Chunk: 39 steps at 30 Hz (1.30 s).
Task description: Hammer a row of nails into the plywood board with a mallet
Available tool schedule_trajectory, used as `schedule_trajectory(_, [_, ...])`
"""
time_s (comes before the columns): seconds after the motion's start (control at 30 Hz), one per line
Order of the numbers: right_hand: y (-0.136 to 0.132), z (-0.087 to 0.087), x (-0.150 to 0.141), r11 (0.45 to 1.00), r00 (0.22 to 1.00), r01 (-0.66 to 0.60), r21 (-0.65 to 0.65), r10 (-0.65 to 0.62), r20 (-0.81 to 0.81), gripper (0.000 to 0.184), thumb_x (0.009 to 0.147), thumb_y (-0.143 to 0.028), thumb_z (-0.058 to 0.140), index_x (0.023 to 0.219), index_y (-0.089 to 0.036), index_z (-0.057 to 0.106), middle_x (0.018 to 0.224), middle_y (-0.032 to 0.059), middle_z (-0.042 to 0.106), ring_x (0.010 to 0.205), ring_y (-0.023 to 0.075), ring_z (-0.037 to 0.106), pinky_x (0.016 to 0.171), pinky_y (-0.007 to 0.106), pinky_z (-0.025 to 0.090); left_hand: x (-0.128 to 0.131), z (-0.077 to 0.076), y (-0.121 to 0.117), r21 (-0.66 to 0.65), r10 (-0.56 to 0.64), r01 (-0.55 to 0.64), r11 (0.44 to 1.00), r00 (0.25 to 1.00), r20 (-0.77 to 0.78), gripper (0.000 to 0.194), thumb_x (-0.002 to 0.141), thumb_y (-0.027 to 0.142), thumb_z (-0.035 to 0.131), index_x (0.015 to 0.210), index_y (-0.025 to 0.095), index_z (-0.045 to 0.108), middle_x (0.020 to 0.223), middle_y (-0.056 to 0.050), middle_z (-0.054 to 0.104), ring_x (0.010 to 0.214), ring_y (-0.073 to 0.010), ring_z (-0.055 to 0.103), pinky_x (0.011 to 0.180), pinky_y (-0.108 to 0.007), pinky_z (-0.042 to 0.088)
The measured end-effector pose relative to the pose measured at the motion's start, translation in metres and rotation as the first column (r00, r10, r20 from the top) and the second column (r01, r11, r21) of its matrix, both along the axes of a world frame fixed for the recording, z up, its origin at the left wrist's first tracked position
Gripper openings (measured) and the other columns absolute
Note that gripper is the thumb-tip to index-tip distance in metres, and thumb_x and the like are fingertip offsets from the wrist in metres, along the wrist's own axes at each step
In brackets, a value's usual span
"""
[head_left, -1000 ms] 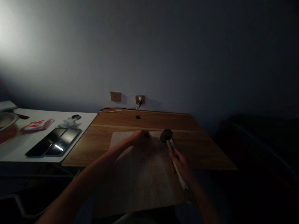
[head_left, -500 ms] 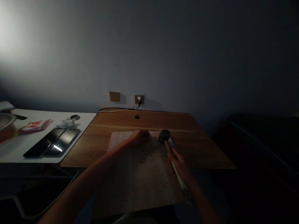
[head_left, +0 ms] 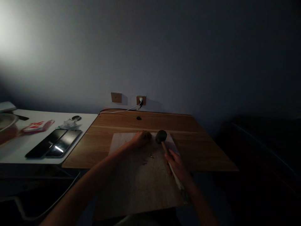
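My right hand [head_left: 176, 163] is wrapped round the pale handle of a mallet [head_left: 161, 137] with a thick black head. That head is just right of my left hand [head_left: 141, 139]; whether it touches the board is too dark to tell. The left hand lies near the far edge of a pale wooden board [head_left: 131, 182], its fingers curled together. Something brownish shows at its fingertips, too dim to name. Between the hands and nearer to me, a small shiny bit [head_left: 151, 156] and a few dark specks lie on the board.
Under the board is a brown wooden table [head_left: 202, 150] against the wall. On the left, a white table [head_left: 11, 159] carries two dark flat devices [head_left: 63, 142], a red-and-white packet [head_left: 37, 125], crumpled plastic [head_left: 70, 123] and a bowl [head_left: 7, 122]. Cables run to a wall socket [head_left: 144, 101].
The mallet and my right hand have moved a little to the left, bringing the head closer to my left hand. My left hand remains at the far edge of the board.
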State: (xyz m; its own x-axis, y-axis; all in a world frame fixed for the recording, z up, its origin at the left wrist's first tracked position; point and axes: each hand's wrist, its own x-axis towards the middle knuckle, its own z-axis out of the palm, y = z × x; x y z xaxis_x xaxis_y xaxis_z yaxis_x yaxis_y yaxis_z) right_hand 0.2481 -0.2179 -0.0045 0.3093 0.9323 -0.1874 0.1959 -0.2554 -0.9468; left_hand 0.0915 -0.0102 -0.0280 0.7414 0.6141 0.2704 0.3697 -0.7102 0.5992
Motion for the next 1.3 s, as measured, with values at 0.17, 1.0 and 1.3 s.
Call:
schedule_trajectory(0.17, [0.008,0.013,-0.010,0.999,0.999,-0.035,0.025,0.035,0.015,0.035,0.081,-0.057,0.052,0.084,-0.022,0.047,0.059,-0.0089,0.047,0.033,0.0073,0.043,0.029,0.020,0.033,0.001,-0.001,0.003,-0.050,0.018,-0.019,0.999,1.000,-0.019,0.020,0.075,0.020,0.067,0.094,0.015,0.073,0.087,-0.003,0.072,0.075,-0.0156,0.064,0.068,-0.023,0.046])
schedule_trajectory(1.0, [0.018,0.004,-0.018,0.997,0.995,-0.062,0.035,0.059,0.075,0.035,0.085,-0.055,0.050,0.093,-0.021,0.050,0.061,-0.0096,0.047,0.034,0.0067,0.045,0.028,0.018,0.032,-0.006,0.003,0.002,-0.007,-0.036,0.036,0.999,0.996,-0.081,0.023,0.077,0.017,0.061,0.094,0.017,0.076,0.089,-0.004,0.072,0.076,-0.0161,0.064,0.070,-0.023,0.046])
schedule_trajectory(1.3, [0.016,0.005,-0.015,0.999,0.999,-0.045,0.015,0.044,0.024,0.036,0.085,-0.057,0.051,0.093,-0.022,0.049,0.064,-0.0089,0.047,0.034,0.0069,0.044,0.028,0.019,0.032,-0.040,0.050,-0.045,0.185,-0.199,0.297,0.937,0.887,-0.418,0.012,0.074,0.028,0.071,0.081,0.019,0.070,0.089,-0.007,0.066,0.076,-0.0202,0.063,0.070,-0.028,0.046])
